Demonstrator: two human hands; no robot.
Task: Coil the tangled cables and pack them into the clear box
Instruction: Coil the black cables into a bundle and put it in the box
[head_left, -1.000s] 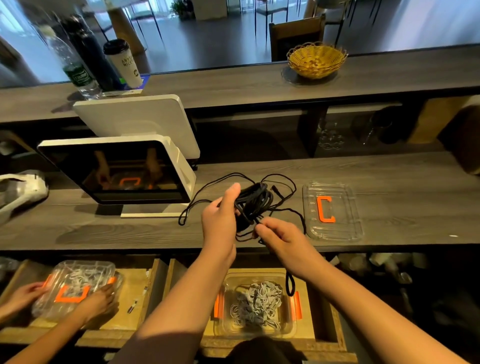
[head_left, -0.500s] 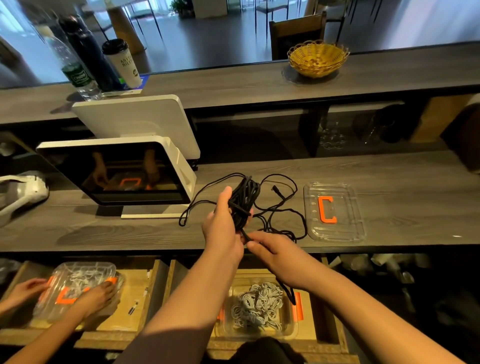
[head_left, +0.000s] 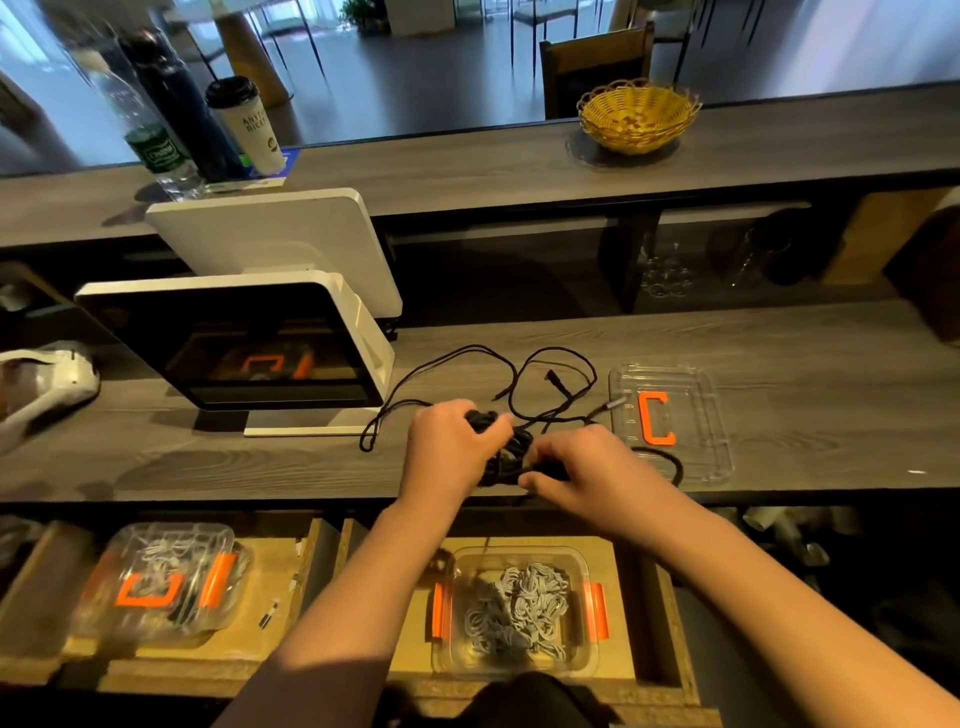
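Lowered to the counter (head_left: 208, 467) — left hand (head_left: 451, 448) and right hand (head_left: 587, 467) both grip black cable (head_left: 511, 452).

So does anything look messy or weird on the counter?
Yes: the black cable is still tangled, its loose loops sprawled over the counter while the left hand and right hand hold the bundle.

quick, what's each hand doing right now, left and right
Left hand: closed, gripping the black cable bundle.
Right hand: closed, holding the same bundle.
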